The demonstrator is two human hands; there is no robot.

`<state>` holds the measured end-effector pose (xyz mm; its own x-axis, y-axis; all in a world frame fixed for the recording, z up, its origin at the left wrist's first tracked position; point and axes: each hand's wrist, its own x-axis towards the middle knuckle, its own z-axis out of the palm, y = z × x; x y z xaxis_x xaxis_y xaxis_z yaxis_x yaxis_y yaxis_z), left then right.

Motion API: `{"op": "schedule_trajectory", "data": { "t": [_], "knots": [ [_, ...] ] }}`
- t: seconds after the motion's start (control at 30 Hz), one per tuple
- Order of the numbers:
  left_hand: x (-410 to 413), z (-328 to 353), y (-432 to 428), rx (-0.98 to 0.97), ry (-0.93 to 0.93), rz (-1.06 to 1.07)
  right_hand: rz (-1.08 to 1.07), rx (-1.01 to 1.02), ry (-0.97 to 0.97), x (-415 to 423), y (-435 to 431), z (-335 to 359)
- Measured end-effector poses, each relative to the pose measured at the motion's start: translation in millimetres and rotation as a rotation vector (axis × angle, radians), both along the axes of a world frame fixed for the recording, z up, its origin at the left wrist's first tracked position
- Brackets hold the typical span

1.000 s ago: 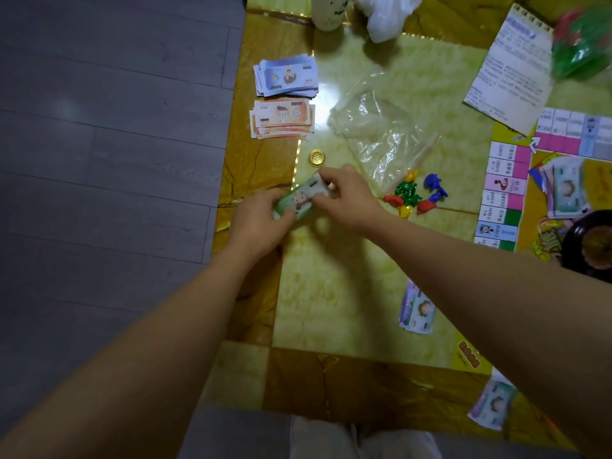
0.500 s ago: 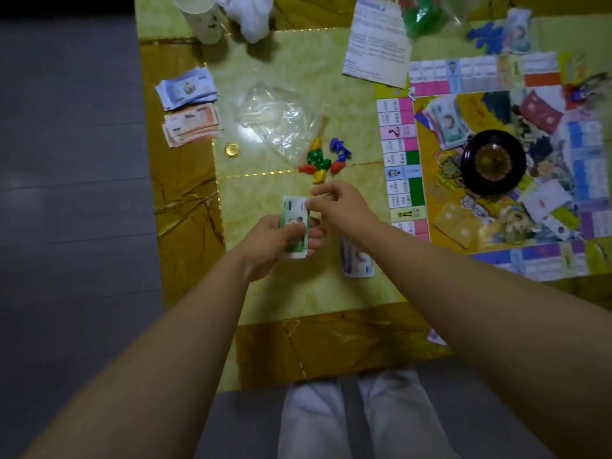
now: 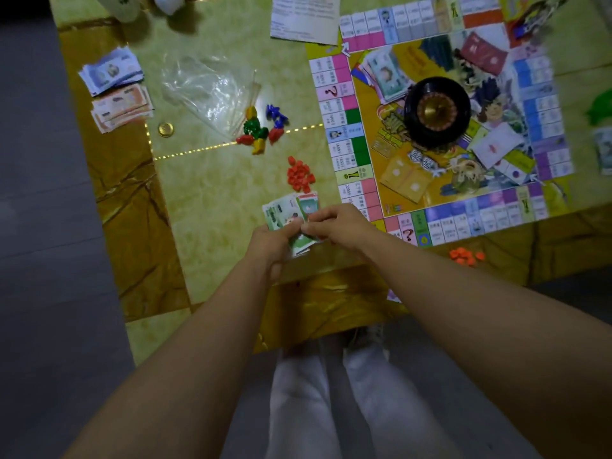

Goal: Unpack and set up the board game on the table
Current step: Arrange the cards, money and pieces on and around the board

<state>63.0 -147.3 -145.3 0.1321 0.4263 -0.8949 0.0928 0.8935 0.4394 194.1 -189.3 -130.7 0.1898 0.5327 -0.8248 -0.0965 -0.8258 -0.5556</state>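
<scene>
Both hands hold green play money (image 3: 291, 213) above the counter (image 3: 212, 200) near edge: left hand (image 3: 276, 241) grips the stack, right hand (image 3: 334, 223) pinches a note; board (image 3: 440, 117) lies right

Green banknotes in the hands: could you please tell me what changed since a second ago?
The left hand and right hand carried the green banknotes from beside the gold coin rightward to beside the board, now fanned. Coin and pawns stayed put.
</scene>
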Motion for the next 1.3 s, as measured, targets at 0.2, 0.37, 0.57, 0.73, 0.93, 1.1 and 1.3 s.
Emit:
{"op": "schedule_trajectory", "data": {
  "t": [0.2,0.37,0.57,0.73,0.93,1.1,1.3],
  "knots": [
    [12,5,-22,-0.021,-0.013,0.066,-0.012,0.022,-0.068,8,-19,-5],
    [7,2,-22,0.147,0.139,0.102,-0.097,0.019,-0.202,7,-15,-19],
    [-15,-16,-8,0.138,0.113,0.109,-0.036,-0.049,-0.362,-5,-2,-42],
    [-21,-16,-1,0.104,0.032,0.003,0.054,-0.079,-0.579,-15,3,-53],
    [-20,-18,7,0.124,0.101,-0.13,0.098,-0.037,-0.616,-14,1,-57],
    [0,-6,0,0.155,0.149,-0.178,0.128,-0.003,-0.497,-2,-14,-49],
    [16,5,-21,0.17,0.15,-0.205,-0.032,0.106,-0.26,1,-40,-37]
  ]
}}
